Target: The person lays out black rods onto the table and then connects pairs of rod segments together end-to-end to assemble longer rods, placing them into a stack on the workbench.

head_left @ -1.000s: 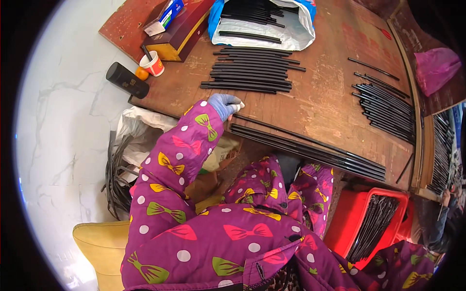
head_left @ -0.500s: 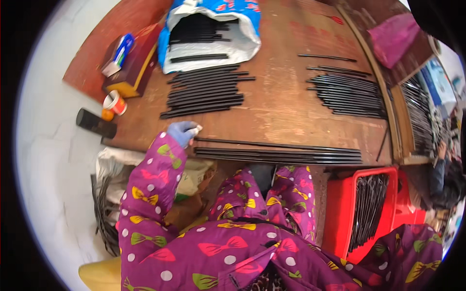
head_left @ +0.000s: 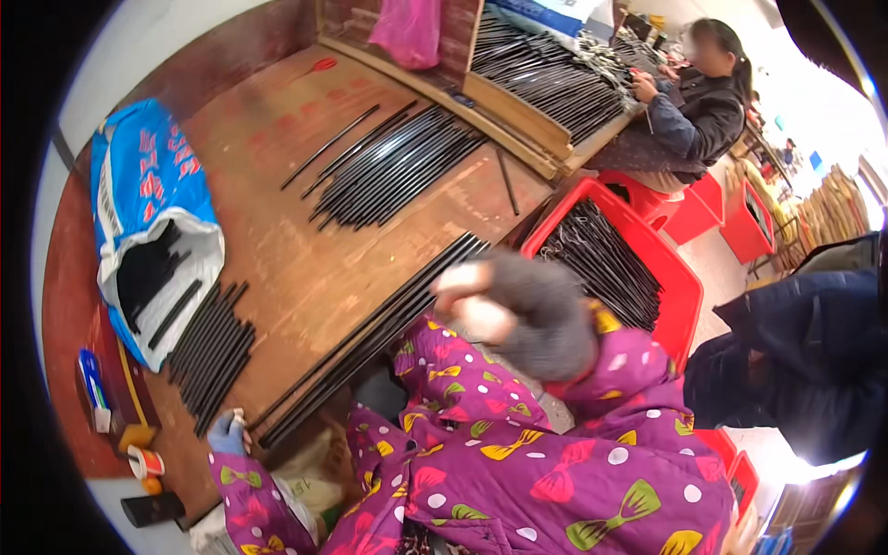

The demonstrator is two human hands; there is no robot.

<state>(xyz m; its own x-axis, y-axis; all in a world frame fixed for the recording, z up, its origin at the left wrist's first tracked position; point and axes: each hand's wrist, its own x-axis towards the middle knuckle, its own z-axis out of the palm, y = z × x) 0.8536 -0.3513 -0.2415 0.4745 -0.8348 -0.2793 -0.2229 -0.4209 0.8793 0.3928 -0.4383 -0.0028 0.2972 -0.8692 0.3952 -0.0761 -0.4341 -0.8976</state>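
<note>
Several long black rods lie side by side along the near edge of the wooden table, running slantwise across my view between the two hands. At their left end I have the left hand, in a blue covering with whitish fingertips. Those fingertips sit bunched just beside the rod ends; from where I watch I can't tell whether they pinch one, touch one or hold nothing.

The right hand comes in past a dark grey cuff near the other end of the same rods. It is smeared with blur: the fingers look bent, and their tips overlap the nearer rods in my view, but I can't make out contact, nor whether they grasp anything.

Just beyond the left fingertips I see a row of shorter black tubes, and past it a blue and white bag lying with its mouth toward me, dark pieces inside. Further across the table a fan of thinner black rods lies well apart from the left hand. Beyond the grey cuff stands a red tub filled with dark strands, and farther off a co-worker sits at another heap.
</note>
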